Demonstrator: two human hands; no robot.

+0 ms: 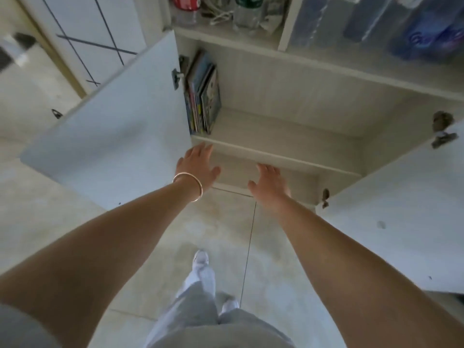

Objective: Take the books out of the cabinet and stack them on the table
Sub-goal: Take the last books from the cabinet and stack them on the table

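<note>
Reach toward the cabinet (288, 156). Both hands are spread and hold nothing: left hand (198, 167) by the shelf's front edge, right hand (270, 184) beside it. The books (203, 94) stand upright at the shelf's far left, above and beyond the left hand. Best gripped as a bundle, squeezed from both sides, lest thin volumes slip.
</note>
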